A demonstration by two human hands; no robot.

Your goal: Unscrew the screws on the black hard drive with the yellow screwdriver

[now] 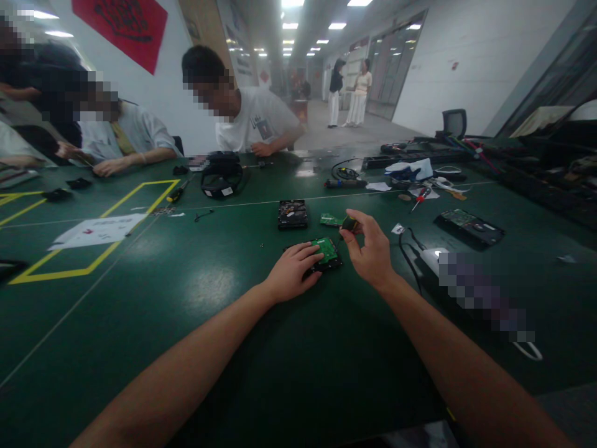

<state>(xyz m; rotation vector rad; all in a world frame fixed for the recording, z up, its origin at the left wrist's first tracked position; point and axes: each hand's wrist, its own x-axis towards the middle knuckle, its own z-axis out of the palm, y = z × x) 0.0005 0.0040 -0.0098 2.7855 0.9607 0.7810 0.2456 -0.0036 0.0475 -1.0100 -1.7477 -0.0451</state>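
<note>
- Black, box-shaped hard drive with green circuit board (329, 250) lies on the dark green desk (233, 354), under the spread left hand (291, 269).
- Right hand (370, 247) pinches a dark, round-handled screwdriver (349, 223).
- Screw work seems in hand; next move calls for steady, upright turning.

Tabletop (280, 386): surfaced in smooth green sheeting, by which light is reflected in glossy patches. Circuit board (328, 250): finished in smooth green, set in a dark, metal-looking hard-drive casing (334, 265). Screwdriver handle (349, 224): made, apparently, of plastic. Printed sheet (100, 229): identified as white paper, matt. T-shirt (275, 112): made of soft, matt white cloth. Wall (489, 56): finished smooth, matt white.
</note>
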